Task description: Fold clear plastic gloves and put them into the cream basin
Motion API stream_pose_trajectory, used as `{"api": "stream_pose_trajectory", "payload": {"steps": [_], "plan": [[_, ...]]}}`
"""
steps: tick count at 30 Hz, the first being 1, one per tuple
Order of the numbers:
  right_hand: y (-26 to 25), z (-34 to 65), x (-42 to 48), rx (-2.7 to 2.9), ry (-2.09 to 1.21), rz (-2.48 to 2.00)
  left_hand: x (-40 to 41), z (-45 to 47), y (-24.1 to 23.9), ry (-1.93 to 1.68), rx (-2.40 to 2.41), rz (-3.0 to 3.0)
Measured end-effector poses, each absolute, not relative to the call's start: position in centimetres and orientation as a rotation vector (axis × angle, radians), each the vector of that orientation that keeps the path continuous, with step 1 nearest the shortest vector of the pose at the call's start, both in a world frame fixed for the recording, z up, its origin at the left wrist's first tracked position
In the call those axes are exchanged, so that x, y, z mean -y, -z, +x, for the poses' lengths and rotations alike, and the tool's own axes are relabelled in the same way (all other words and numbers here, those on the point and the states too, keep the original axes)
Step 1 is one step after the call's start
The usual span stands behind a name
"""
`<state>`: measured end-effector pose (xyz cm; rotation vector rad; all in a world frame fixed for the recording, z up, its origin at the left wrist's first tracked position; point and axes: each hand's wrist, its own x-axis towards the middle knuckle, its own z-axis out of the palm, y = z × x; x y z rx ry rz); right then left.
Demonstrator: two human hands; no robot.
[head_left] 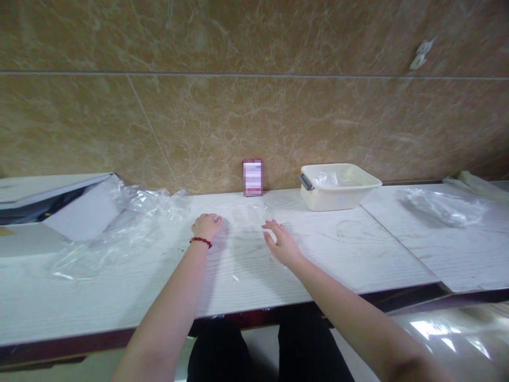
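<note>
My left hand (207, 227), with a red beaded bracelet (201, 242) at the wrist, rests low on the white tabletop. Its fingers are curled in, and I cannot make out what is under or in them. To its right, my right hand (282, 245) is held near the table surface with its fingers apart and nothing gripped. Faint glints of what looks like thin clear plastic (250, 213) lie flat between and beyond the hands; its outline is hard to see. Behind them a phone-like device (253, 178) with a blurred screen leans upright against the wall.
A cream plastic bin (338, 197) with a grey handle holds some clear plastic. Crumpled clear plastic (131, 223) spreads at left beside an open white box (83, 212) with dark contents. More clear bags (447, 207) lie at right. A brown marbled wall (222, 122) closes off the back.
</note>
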<state>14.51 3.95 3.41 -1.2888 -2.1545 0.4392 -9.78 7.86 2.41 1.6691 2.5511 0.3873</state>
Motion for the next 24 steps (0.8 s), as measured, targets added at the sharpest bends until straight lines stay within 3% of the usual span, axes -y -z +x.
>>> {"api": "stream_pose_trajectory", "payload": {"steps": [7,18,24], "plan": [[-6.4,9.8,-6.9,2.515,-0.365,-1.154,-8.2,-9.3,-2.3,-0.487,-2.583,1.571],[-3.2,8.3,-7.5,2.538,-0.391,-0.994,-8.4,-8.0,-1.8,-0.512,-2.550,1.817],[-2.5,8.6,-7.6,2.509,-0.386,-0.969,-8.9,-8.0,-1.7,-0.805,-2.279,1.880]]}}
